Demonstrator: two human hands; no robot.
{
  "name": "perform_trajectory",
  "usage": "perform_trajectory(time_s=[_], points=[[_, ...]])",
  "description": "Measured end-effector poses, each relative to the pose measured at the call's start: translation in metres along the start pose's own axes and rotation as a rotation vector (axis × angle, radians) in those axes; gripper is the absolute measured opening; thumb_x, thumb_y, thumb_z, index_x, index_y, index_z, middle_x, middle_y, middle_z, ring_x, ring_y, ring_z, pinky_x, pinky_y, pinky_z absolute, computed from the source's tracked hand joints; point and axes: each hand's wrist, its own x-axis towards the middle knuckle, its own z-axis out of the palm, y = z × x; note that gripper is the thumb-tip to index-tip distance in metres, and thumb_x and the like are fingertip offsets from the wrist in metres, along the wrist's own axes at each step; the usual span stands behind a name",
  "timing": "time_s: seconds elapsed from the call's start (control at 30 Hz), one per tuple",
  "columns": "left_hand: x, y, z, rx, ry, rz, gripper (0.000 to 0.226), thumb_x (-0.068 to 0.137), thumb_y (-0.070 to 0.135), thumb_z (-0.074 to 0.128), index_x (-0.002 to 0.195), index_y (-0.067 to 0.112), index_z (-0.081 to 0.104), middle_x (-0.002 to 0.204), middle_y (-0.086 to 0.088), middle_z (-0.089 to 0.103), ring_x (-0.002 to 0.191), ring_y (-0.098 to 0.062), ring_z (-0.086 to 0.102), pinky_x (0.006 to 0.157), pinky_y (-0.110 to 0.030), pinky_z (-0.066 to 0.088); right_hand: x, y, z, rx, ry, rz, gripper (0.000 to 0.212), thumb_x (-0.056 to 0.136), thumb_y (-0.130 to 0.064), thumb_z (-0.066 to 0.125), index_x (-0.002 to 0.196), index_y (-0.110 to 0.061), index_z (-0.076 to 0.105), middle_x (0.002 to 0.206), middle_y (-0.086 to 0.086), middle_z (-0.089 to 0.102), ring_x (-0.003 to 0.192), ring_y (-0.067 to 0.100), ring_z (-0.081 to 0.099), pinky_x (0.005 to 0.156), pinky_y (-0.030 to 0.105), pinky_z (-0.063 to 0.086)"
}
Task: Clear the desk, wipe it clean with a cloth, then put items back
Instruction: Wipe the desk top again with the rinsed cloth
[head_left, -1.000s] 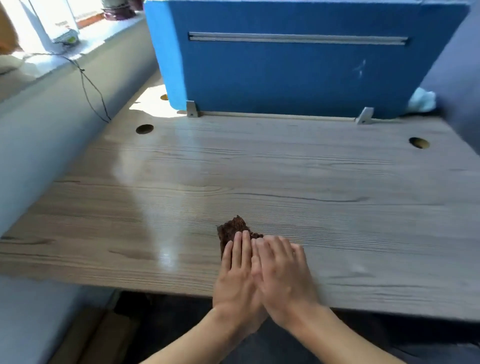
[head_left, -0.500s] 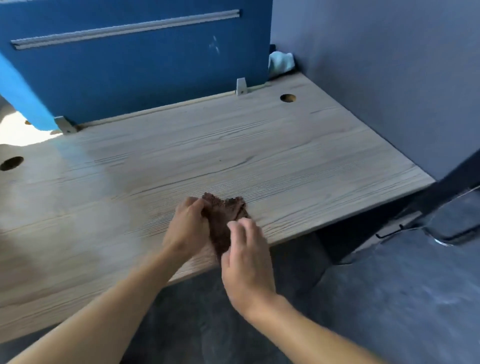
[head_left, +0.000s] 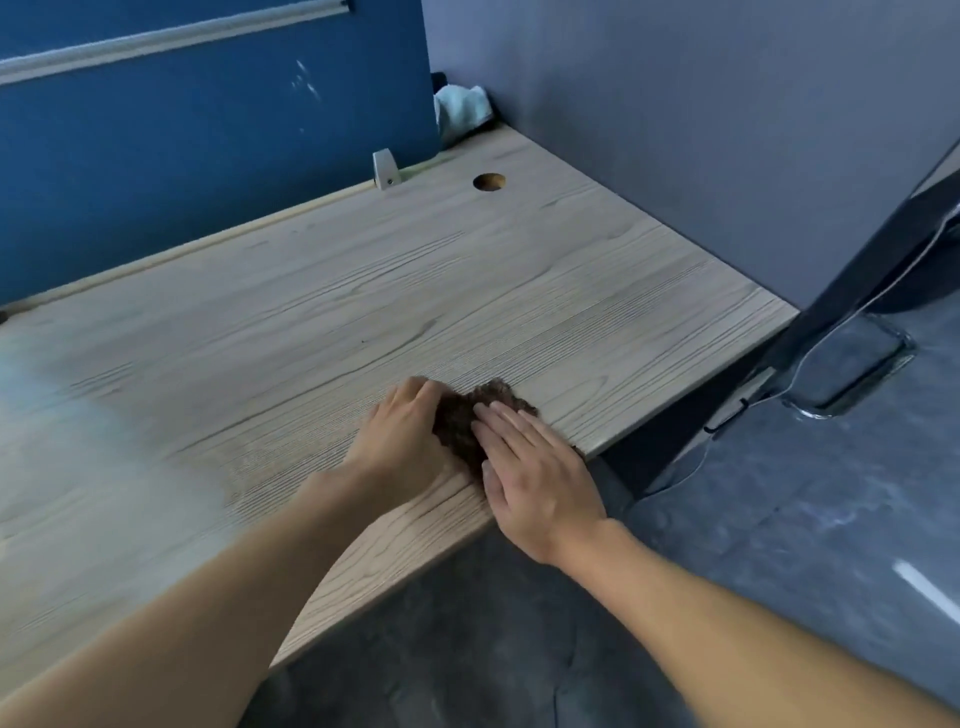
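A dark brown cloth (head_left: 460, 423) lies bunched on the wooden desk (head_left: 363, 291), close to its near edge and toward the right end. Both forearms reach in from the near side. The left hand (head_left: 402, 441) sits knuckles-up against the cloth's left side, its fingers curled into the fabric and gripping it. The right hand (head_left: 540, 473) lies palm-down over the cloth's right part, its fingers (head_left: 501, 418) straight, close together and pressing flat, the thumb along the desk edge. Far off, a pale rag (head_left: 462, 109) sits in the corner beside the blue partition (head_left: 208, 156), near a round cable hole (head_left: 489, 182).
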Motion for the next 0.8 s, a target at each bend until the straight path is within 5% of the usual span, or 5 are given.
perform_trajectory(time_s=[0.27,0.43,0.5,0.63,0.8], points=[[0.089,0.106,0.025,0.006,-0.058,0.228,0.062,0.09,0.009,0.044,0.149,0.018,0.029,0.15,-0.001,0.033,0.14,-0.021,0.031,0.119,-0.038,0.023,0.012,0.132,-0.034,-0.094,-0.018,0.2,0.054,0.099,-0.034,0.026,0.144,-0.014,0.048,0.156,-0.001,0.04,0.148,0.013,0.028,0.121,0.04,0.025],[0.151,0.144,0.044,0.128,-0.193,0.132,0.072,0.091,0.02,0.043,0.155,0.021,0.01,0.165,-0.011,-0.003,0.152,-0.029,-0.013,0.123,-0.054,-0.001,0.022,0.222,-0.054,-0.125,-0.007,0.313,0.057,0.098,-0.034,0.022,0.144,-0.012,0.048,0.157,-0.001,0.038,0.148,0.015,0.027,0.122,0.042,0.023],[0.17,0.158,0.056,0.217,-0.2,0.094,0.064,0.093,0.036,0.041,0.151,0.021,0.019,0.159,-0.014,0.012,0.15,-0.033,0.002,0.119,-0.061,0.009,0.028,0.251,-0.063,-0.159,-0.02,0.376,0.064,0.096,-0.037,0.014,0.148,-0.013,0.043,0.16,-0.001,0.032,0.149,0.015,0.024,0.124,0.039,0.017],[0.208,0.177,0.046,0.275,-0.08,0.03,0.048,0.092,0.045,0.039,0.135,0.023,0.043,0.134,-0.011,0.042,0.126,-0.031,0.038,0.103,-0.051,0.037,0.057,0.285,-0.079,-0.153,-0.107,0.461,0.087,0.082,-0.047,-0.01,0.158,-0.015,0.017,0.166,-0.004,0.008,0.153,0.011,0.004,0.124,0.03,-0.002],[0.272,0.13,0.009,0.203,-0.166,-0.218,0.069,0.088,0.061,0.051,0.145,0.026,0.037,0.147,-0.011,0.036,0.137,-0.035,0.033,0.109,-0.058,0.034,0.094,0.315,-0.075,-0.137,-0.145,0.387,0.09,0.077,-0.046,-0.016,0.159,-0.015,0.006,0.167,-0.004,-0.004,0.152,0.008,-0.004,0.124,0.029,-0.002]])
